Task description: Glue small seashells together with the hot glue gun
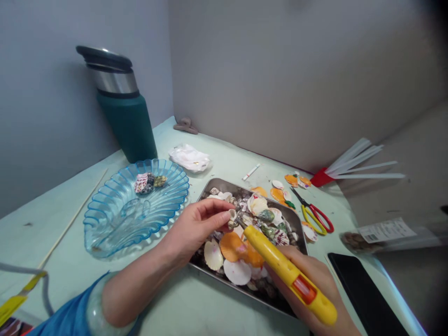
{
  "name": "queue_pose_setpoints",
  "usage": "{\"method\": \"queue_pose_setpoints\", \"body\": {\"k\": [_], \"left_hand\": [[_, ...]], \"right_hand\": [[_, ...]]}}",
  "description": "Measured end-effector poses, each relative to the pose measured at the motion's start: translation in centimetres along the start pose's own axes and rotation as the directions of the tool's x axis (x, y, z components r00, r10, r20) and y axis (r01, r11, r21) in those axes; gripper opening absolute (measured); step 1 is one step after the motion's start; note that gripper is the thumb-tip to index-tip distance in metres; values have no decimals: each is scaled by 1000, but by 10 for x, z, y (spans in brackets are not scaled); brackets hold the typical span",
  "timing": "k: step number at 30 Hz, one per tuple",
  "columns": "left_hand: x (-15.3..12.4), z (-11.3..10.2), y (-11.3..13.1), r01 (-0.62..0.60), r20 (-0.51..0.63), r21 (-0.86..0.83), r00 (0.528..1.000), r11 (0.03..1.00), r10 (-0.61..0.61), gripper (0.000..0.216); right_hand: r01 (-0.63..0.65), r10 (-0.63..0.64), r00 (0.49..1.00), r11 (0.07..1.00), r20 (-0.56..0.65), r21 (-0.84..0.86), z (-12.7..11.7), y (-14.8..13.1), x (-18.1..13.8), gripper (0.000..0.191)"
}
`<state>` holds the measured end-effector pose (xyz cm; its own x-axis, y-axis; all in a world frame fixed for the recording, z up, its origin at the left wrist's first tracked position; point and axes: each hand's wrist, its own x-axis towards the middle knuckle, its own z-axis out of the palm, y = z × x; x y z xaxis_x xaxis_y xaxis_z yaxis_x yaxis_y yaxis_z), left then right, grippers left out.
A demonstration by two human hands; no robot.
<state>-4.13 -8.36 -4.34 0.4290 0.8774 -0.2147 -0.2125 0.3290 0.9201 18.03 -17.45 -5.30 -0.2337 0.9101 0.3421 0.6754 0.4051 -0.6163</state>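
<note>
My left hand [196, 224] pinches a small whitish snail shell [232, 214] between thumb and fingers, above a metal tray [224, 284]. My right hand [311, 275] is wrapped round a yellow glue gun [280, 261] with a red part in its body; some of its fingers are hidden behind it. The gun's metal nozzle points at the small shell and lies very close to it; whether they touch I cannot tell. Beneath both hands the tray is full of mixed seashells, among them orange scallop shells [231, 246], a white scallop shell [237, 272] and greenish ones.
Left stands a blue shell-shaped dish [136, 233] with several shells, near a green tumbler [129, 121]. Scissors [315, 217], loose shells [277, 193], a red cup of translucent sticks [320, 177], a plastic bag [385, 235] and a black phone [364, 294] lie right. White packaging [191, 157] lies behind.
</note>
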Motion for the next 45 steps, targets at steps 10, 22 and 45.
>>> {"method": "queue_pose_setpoints", "body": {"k": [10, 22, 45], "left_hand": [[0, 0, 1, -3, 8, -13, 1000, 1000, 3, 23], [1, 1, 0, -14, 7, 29, 1000, 999, 14, 24], [2, -3, -3, -22, 36, 33, 999, 999, 21, 25]], "right_hand": [[-32, 32, 999, 999, -4, 40, -1, -2, -1, 9], [19, -19, 1000, 999, 6, 31, 1, 3, -1, 11], [43, -43, 997, 999, -62, -3, 0, -4, 2, 9]]}}
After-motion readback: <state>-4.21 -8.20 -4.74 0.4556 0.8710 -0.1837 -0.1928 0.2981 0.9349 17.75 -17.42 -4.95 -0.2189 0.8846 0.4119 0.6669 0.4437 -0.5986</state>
